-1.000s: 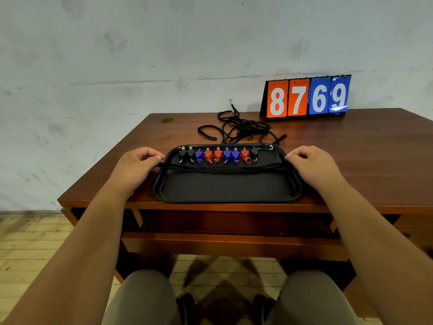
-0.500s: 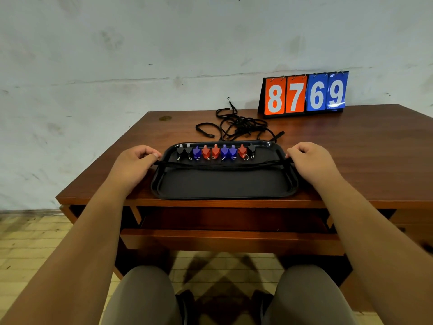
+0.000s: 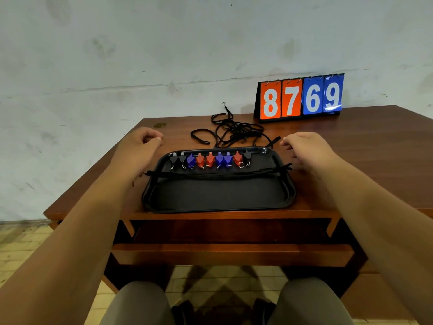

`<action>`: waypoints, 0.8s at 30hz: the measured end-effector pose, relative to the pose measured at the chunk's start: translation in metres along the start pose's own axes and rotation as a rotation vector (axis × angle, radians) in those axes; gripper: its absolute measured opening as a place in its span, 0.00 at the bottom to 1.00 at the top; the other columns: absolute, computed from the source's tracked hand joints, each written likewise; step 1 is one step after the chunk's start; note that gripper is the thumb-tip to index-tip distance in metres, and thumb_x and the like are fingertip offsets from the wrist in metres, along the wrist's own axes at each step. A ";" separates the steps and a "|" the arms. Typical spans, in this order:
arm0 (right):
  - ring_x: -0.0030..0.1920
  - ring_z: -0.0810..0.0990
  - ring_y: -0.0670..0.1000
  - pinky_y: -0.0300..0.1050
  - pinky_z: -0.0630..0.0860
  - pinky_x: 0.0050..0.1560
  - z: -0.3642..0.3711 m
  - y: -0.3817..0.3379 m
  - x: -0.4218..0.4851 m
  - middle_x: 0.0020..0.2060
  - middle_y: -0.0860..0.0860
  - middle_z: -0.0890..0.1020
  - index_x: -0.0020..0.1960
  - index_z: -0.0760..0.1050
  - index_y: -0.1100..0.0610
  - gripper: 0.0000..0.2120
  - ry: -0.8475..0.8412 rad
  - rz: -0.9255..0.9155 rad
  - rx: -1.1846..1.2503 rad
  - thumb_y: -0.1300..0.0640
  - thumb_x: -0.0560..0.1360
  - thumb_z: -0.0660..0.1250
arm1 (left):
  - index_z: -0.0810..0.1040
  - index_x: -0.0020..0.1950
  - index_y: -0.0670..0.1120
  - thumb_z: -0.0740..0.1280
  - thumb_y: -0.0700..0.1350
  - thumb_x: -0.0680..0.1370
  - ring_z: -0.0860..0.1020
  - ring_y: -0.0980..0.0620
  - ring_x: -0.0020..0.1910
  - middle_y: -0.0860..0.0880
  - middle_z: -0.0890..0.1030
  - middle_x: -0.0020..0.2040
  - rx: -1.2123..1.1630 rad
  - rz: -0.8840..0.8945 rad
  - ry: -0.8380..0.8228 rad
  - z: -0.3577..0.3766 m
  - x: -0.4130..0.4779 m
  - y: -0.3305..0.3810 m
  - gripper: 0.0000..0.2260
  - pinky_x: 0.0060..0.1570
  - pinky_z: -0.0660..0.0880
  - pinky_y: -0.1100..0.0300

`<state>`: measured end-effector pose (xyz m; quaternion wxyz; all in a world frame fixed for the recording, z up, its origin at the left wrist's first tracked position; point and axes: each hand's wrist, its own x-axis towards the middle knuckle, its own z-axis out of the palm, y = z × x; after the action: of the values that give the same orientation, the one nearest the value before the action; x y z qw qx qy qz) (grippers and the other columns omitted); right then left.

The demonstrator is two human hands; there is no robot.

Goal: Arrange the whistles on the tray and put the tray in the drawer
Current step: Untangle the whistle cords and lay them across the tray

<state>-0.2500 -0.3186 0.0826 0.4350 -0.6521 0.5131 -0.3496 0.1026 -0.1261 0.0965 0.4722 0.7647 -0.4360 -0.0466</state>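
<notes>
Hovering my left hand [image 3: 138, 146] and right hand [image 3: 307, 148], fingers loosely curled, holding nothing | nine whistles [image 3: 209, 159] line black tray's [image 3: 218, 205] far edge | drawer [image 3: 232, 253] open below.

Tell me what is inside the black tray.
Inside the black tray: nine whistles along the far rim, black cords stretched across. The near half is bare.

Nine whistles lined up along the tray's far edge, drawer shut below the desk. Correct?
Not quite: the head view shows the drawer pulled open below the desk. The nine whistles do line the tray's far edge.
</notes>
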 end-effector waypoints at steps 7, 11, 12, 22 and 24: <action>0.61 0.81 0.52 0.56 0.79 0.69 0.007 -0.021 0.026 0.55 0.48 0.84 0.51 0.83 0.47 0.08 -0.049 -0.115 -0.065 0.52 0.85 0.65 | 0.84 0.55 0.58 0.68 0.48 0.85 0.84 0.57 0.54 0.56 0.87 0.54 0.080 0.080 -0.257 0.041 0.031 0.048 0.07 0.53 0.78 0.58; 0.60 0.81 0.51 0.53 0.79 0.66 0.008 -0.018 0.043 0.53 0.47 0.84 0.51 0.84 0.46 0.08 -0.041 -0.138 -0.052 0.52 0.85 0.66 | 0.84 0.56 0.57 0.68 0.46 0.84 0.84 0.52 0.54 0.53 0.86 0.54 0.178 0.107 -0.322 0.067 0.054 0.053 0.07 0.55 0.81 0.55; 0.59 0.81 0.51 0.52 0.79 0.65 0.008 -0.015 0.048 0.52 0.46 0.84 0.53 0.84 0.47 0.08 -0.035 -0.144 -0.054 0.52 0.85 0.66 | 0.84 0.56 0.57 0.68 0.46 0.84 0.84 0.52 0.55 0.53 0.85 0.54 0.194 0.110 -0.333 0.073 0.061 0.053 0.07 0.56 0.80 0.54; 0.44 0.79 0.50 0.49 0.78 0.48 0.007 0.026 0.091 0.43 0.49 0.84 0.51 0.87 0.52 0.11 0.082 -0.137 0.119 0.51 0.84 0.66 | 0.84 0.65 0.50 0.75 0.37 0.80 0.79 0.47 0.66 0.48 0.82 0.67 0.614 0.100 -0.472 0.127 0.131 0.027 0.15 0.70 0.76 0.49; 0.46 0.79 0.48 0.49 0.78 0.51 0.007 0.027 0.094 0.43 0.48 0.84 0.50 0.87 0.50 0.11 0.071 -0.153 0.093 0.51 0.84 0.66 | 0.85 0.64 0.50 0.75 0.40 0.81 0.79 0.46 0.66 0.49 0.82 0.66 0.665 0.114 -0.515 0.131 0.139 0.022 0.13 0.69 0.75 0.49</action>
<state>-0.2323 -0.4114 0.0554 0.4185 -0.6556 0.4601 -0.4281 0.1111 -0.3177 0.0883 0.0776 0.8134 -0.5727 -0.0666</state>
